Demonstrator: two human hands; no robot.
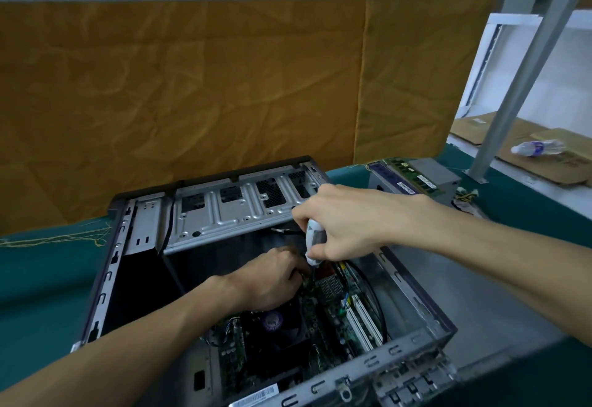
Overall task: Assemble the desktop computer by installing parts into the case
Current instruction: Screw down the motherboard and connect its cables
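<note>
I can read no brand on the open grey metal computer case (its front-edge barcode sticker is too blurred). Inside it lies the green motherboard with a black fan. My right hand grips a white-handled screwdriver above it; my left hand curls beside the tip, contents hidden.
</note>
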